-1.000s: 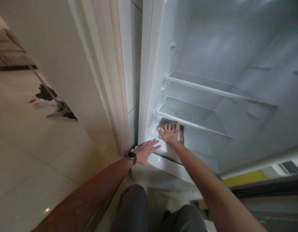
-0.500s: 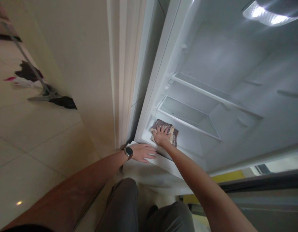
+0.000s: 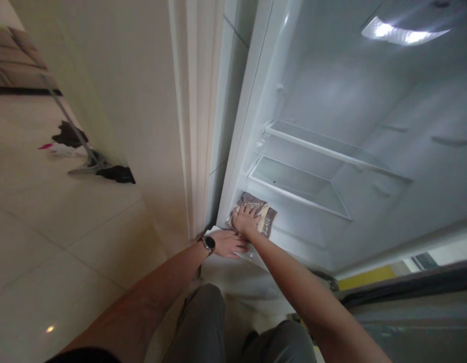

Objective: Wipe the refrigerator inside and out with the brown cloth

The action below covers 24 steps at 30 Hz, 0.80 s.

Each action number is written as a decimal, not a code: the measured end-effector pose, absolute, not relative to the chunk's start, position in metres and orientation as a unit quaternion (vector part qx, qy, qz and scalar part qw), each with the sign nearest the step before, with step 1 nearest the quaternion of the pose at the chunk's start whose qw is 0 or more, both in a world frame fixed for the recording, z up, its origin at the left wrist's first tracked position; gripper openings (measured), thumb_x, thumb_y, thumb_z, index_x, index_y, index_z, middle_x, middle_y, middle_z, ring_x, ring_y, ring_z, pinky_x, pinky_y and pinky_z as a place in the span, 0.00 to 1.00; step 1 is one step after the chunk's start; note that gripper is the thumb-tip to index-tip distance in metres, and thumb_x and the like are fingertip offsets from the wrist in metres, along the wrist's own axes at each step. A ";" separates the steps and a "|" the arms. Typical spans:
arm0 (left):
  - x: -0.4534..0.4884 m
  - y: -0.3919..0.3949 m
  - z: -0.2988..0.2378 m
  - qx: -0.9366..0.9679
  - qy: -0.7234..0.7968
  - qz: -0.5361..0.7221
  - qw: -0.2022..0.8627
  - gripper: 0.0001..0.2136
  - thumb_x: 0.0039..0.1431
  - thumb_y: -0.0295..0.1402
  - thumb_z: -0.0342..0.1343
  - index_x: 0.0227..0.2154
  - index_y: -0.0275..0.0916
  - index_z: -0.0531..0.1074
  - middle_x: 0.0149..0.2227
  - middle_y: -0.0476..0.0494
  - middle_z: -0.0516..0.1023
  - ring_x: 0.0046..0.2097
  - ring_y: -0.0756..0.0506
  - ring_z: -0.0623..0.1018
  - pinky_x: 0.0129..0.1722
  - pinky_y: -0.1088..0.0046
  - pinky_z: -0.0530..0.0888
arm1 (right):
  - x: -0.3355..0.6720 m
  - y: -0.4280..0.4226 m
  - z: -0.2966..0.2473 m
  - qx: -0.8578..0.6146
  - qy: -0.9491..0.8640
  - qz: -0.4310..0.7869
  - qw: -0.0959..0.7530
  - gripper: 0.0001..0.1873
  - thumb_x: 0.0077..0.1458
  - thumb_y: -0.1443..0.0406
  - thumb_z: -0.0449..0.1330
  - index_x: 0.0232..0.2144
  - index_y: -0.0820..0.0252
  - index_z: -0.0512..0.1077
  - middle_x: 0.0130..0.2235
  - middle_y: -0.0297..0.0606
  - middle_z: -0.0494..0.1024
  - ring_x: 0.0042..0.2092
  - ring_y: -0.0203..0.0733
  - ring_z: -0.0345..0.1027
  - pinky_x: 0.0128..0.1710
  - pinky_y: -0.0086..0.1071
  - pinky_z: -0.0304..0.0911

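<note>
Here's the right hand [image 3: 246, 221], spread over the patterned cloth [image 3: 270, 218], blotting out its middle, palm out of sight! To the left hand [image 3: 229, 243] now: palm hidden too, and whether its fingertips touch the right wrist, there's no telling. The watch [image 3: 209, 244]? Its face is too small to read! Farther in, on the nearer glass shelf [image 3: 297, 176], a dark speck [image 3: 274, 182], far too tiny to name! The fridge [image 3: 252, 96] runs out past the far and right edges. Far left, a dark bundle [image 3: 70, 135] goes to blur, contents unreadable. Nearest of all, both legs [image 3: 203, 322] are cut off by the near edge!
</note>
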State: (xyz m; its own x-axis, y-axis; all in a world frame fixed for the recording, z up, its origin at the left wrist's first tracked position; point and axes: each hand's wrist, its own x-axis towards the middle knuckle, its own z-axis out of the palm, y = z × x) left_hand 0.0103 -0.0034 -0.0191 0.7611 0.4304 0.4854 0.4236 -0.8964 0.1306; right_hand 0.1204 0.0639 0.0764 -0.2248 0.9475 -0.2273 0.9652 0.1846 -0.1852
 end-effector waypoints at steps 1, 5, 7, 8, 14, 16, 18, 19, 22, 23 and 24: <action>0.009 -0.003 -0.019 0.948 0.198 0.249 0.002 0.26 0.75 0.52 0.38 0.54 0.44 0.76 0.55 0.46 0.80 0.57 0.43 0.76 0.57 0.68 0.69 | 0.123 0.062 0.079 0.610 0.775 -0.160 0.040 0.40 0.70 0.48 0.32 0.76 0.58 0.40 0.77 0.46 0.33 0.76 0.69 0.24 0.70 0.72 0.30; 0.005 -0.001 -0.019 0.959 0.232 0.159 -0.013 0.22 0.74 0.49 0.44 0.59 0.45 0.73 0.59 0.44 0.77 0.57 0.43 0.76 0.53 0.68 0.68 | 0.146 0.062 0.086 0.555 0.813 -0.168 0.052 0.39 0.68 0.44 0.39 0.76 0.45 0.44 0.77 0.37 0.39 0.76 0.66 0.30 0.69 0.72 0.31; 0.004 -0.002 -0.019 0.960 0.257 0.114 -0.007 0.23 0.73 0.50 0.45 0.61 0.47 0.72 0.61 0.45 0.76 0.56 0.43 0.76 0.52 0.68 0.68 | 0.156 0.063 0.085 0.546 0.826 -0.136 0.045 0.39 0.66 0.41 0.42 0.75 0.38 0.45 0.77 0.32 0.38 0.76 0.70 0.27 0.66 0.78 0.33; 0.004 -0.003 -0.019 0.959 0.264 0.105 -0.004 0.22 0.73 0.50 0.46 0.61 0.48 0.72 0.60 0.45 0.76 0.55 0.43 0.77 0.52 0.68 0.68 | 0.158 0.063 0.083 0.547 0.827 -0.122 0.043 0.39 0.65 0.40 0.42 0.75 0.37 0.45 0.77 0.32 0.37 0.76 0.73 0.25 0.64 0.81 0.34; 0.003 -0.002 -0.016 0.965 0.220 0.140 -0.022 0.21 0.73 0.47 0.48 0.61 0.44 0.73 0.57 0.40 0.77 0.60 0.42 0.74 0.57 0.65 0.68 | 0.144 0.076 0.074 0.578 0.804 -0.131 0.046 0.39 0.67 0.41 0.41 0.75 0.42 0.46 0.77 0.36 0.32 0.74 0.78 0.20 0.60 0.85 0.32; 0.003 -0.001 -0.014 0.967 0.208 0.147 -0.026 0.21 0.73 0.46 0.50 0.60 0.42 0.73 0.56 0.39 0.78 0.60 0.41 0.73 0.61 0.63 0.66 | 0.140 0.089 0.074 0.581 0.799 -0.147 0.045 0.39 0.67 0.43 0.41 0.75 0.41 0.44 0.77 0.36 0.30 0.74 0.78 0.19 0.60 0.85 0.30; 0.004 -0.001 -0.012 0.969 0.196 0.146 -0.034 0.21 0.73 0.46 0.50 0.60 0.40 0.73 0.56 0.38 0.78 0.59 0.40 0.74 0.61 0.62 0.66 | 0.136 0.103 0.073 0.590 0.788 -0.166 0.055 0.39 0.67 0.44 0.41 0.75 0.41 0.42 0.77 0.35 0.27 0.74 0.77 0.17 0.60 0.86 0.29; 0.004 -0.001 -0.012 0.970 0.191 0.144 -0.039 0.22 0.73 0.46 0.50 0.60 0.39 0.73 0.57 0.38 0.78 0.58 0.40 0.74 0.60 0.62 0.67 | 0.135 0.111 0.071 0.595 0.782 -0.173 0.062 0.39 0.67 0.44 0.41 0.76 0.40 0.41 0.77 0.34 0.26 0.74 0.77 0.16 0.60 0.86 0.28; 0.004 0.000 -0.013 0.972 0.189 0.130 -0.042 0.23 0.72 0.47 0.49 0.60 0.39 0.72 0.58 0.38 0.77 0.59 0.40 0.74 0.60 0.62 0.68 | 0.131 0.135 0.066 0.607 0.774 -0.168 0.071 0.38 0.68 0.44 0.40 0.76 0.40 0.39 0.77 0.33 0.25 0.74 0.76 0.14 0.59 0.86 0.27; 0.004 0.000 -0.014 0.973 0.192 0.123 -0.039 0.23 0.72 0.47 0.49 0.61 0.40 0.72 0.58 0.39 0.77 0.60 0.41 0.74 0.61 0.62 0.68 | 0.130 0.144 0.065 0.608 0.774 -0.162 0.073 0.38 0.68 0.45 0.39 0.76 0.41 0.39 0.77 0.33 0.25 0.74 0.76 0.15 0.59 0.86 0.28; 0.003 0.000 -0.015 0.973 0.195 0.116 -0.036 0.23 0.72 0.47 0.49 0.61 0.41 0.72 0.59 0.39 0.77 0.61 0.41 0.73 0.63 0.62 0.66 | 0.130 0.152 0.063 0.608 0.775 -0.157 0.074 0.38 0.68 0.46 0.39 0.76 0.42 0.39 0.77 0.34 0.25 0.74 0.75 0.15 0.59 0.86 0.28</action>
State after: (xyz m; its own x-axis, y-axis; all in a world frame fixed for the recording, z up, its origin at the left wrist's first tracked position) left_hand 0.0033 0.0004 -0.0152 0.8967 0.3716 0.2406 0.3883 -0.9212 -0.0241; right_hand 0.1299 0.1516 0.0632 -0.2509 0.9188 -0.3048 0.9650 0.2126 -0.1535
